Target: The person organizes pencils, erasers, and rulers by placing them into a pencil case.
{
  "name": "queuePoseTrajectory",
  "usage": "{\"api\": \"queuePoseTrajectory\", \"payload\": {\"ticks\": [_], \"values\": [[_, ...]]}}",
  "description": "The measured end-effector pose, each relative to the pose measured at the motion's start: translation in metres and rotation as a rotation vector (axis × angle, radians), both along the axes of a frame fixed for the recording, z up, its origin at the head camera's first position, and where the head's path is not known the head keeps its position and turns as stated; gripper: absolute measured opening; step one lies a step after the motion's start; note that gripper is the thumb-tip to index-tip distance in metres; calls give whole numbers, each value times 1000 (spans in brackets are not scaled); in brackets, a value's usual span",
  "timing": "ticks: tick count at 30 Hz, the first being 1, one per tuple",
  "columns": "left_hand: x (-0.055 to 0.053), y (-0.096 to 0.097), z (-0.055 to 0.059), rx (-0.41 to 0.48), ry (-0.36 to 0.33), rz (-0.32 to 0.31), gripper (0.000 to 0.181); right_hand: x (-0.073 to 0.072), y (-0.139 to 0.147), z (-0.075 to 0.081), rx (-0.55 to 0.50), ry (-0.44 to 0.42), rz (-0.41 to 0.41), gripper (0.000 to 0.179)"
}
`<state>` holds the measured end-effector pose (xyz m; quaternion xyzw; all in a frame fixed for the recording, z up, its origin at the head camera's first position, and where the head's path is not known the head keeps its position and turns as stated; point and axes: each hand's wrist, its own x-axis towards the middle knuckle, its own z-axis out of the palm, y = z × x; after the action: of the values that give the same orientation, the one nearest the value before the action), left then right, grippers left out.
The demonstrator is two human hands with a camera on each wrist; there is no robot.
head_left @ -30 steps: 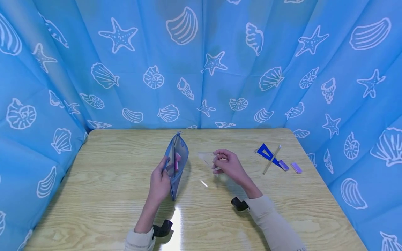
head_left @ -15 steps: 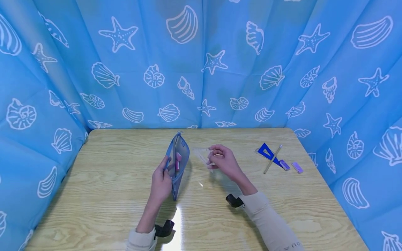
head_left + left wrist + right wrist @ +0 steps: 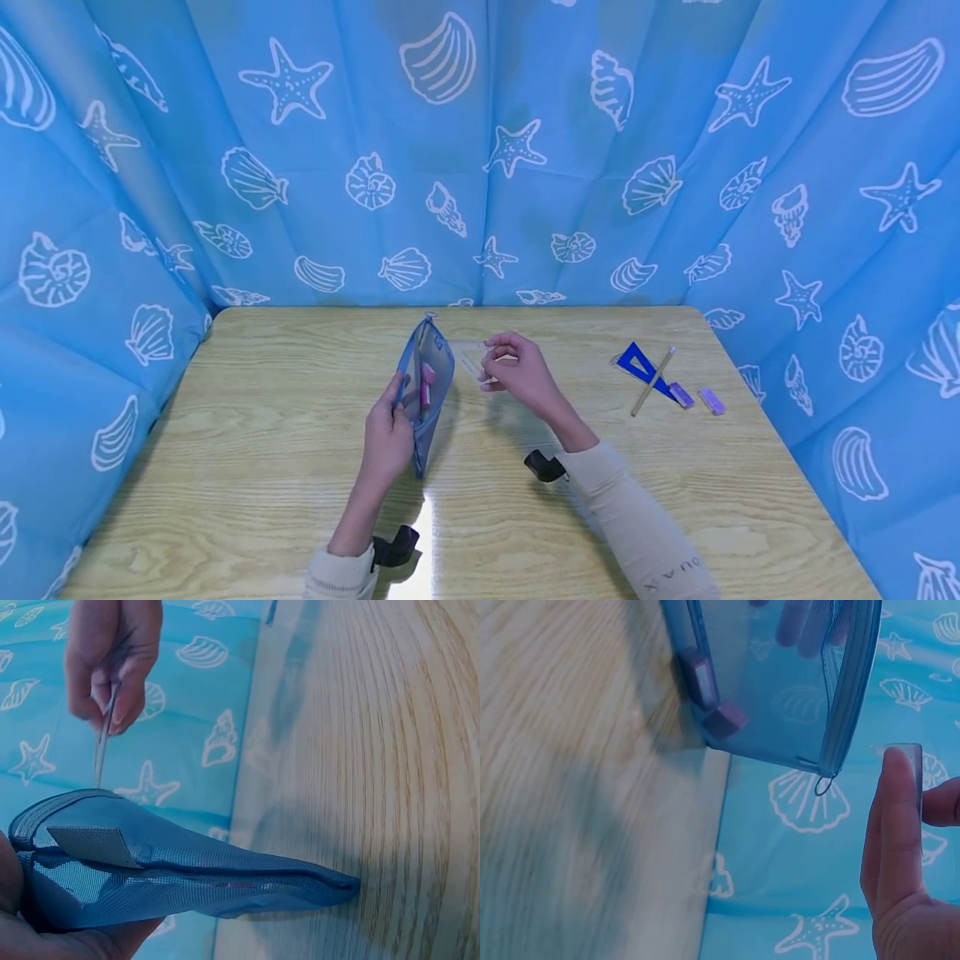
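My left hand [image 3: 386, 437] grips a blue mesh zip pouch [image 3: 442, 396] by its near side, its mouth parted and facing up. Two small pink-purple blocks, one a pink eraser-like block [image 3: 725, 720], lie low inside and show through the mesh. Between thumb and fingers, my right hand [image 3: 521, 375] pinches a clear triangular set square [image 3: 469, 357]. It is held just right of the pouch, its tip overlapping the pouch's edge in the head view. From the left wrist, the set square [image 3: 102, 754] appears edge-on, right at the pouch's rim. A zip pull [image 3: 823, 785] hangs at the pouch's far end.
Toward the right of the wooden table [image 3: 285, 433] lies a blue set square [image 3: 633, 358] with a pencil [image 3: 651, 385] across it. Two purple erasers, a nearer one [image 3: 681, 395] and another [image 3: 711, 401], sit beside them. A blue shell-print curtain [image 3: 450, 142] surrounds the table.
My right hand has moved left and slightly away from me, bringing the clear set square up to the pouch. My left hand and the pouch have stayed almost still.
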<state>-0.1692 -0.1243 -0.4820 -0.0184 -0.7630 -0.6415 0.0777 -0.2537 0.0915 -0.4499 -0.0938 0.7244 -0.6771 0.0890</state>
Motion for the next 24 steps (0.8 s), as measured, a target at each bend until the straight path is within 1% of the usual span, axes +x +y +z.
{"api": "queuePoseTrajectory", "payload": {"ticks": [6, 10, 17, 24], "values": [[-1, 3, 0, 19, -10, -1, 56, -2, -6, 5, 7, 12, -8, 35], [-1, 4, -2, 5, -8, -1, 56, -3, -9, 10, 15, 6, -14, 36], [-2, 5, -1, -21, 17, 0, 56, -7, -19, 16, 49, -1, -22, 35], [-2, 6, -4, -53, 14, 31, 55, -9, -27, 18, 122, 7, -28, 33]]}}
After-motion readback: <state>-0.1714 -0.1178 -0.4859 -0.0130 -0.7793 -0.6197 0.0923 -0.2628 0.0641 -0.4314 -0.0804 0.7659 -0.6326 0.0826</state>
